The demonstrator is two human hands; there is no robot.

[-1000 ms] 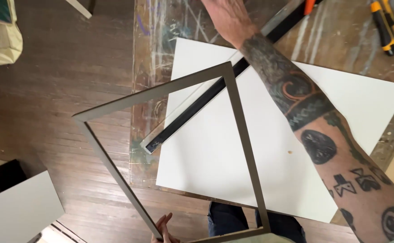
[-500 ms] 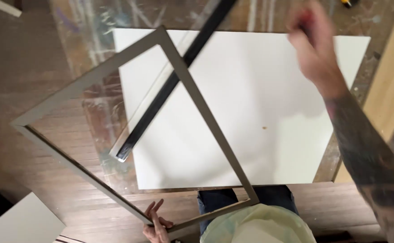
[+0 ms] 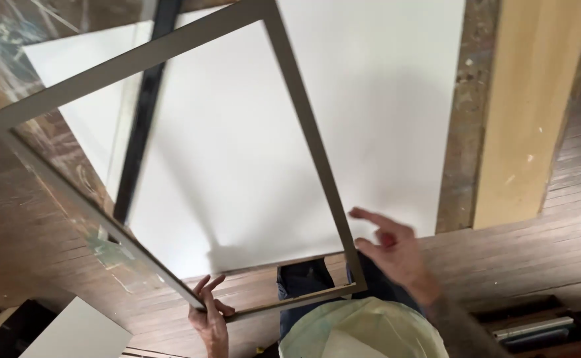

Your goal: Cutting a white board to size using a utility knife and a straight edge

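Panel (image 3: 71, 328): white, flat, at the lower left corner, partly cut off by the picture's edge; apart from the hands.

Left hand (image 3: 209, 318): at the bottom edge, fingers curled round the lower left corner of the frame (image 3: 303, 126), thumb over the bar, a firm closed grip; half a second ago it pinched the same bar nearer the middle.

Frame: thin grey rectangle, empty inside, held tilted above the table (image 3: 459, 132); its far left corner reaches past the table's edge over the wood floor (image 3: 18, 232); it now fills far more of the view than before.

Bar (image 3: 146, 106): long, black, lying on the table under the frame's left part, partly across the board (image 3: 383, 99); its lower end is near the frame's left side.

Board: large white sheet flat on the table; bare white surface shows inside and to the right of the frame.

Right hand (image 3: 391, 246): fingers spread wide and loose, holding nothing; palm just at the frame's lower right corner, whether touching cannot be told; earlier it was high up at the table's far side.

Plank (image 3: 535, 106): pale wood, lying along the table's right edge; open floor to its right.
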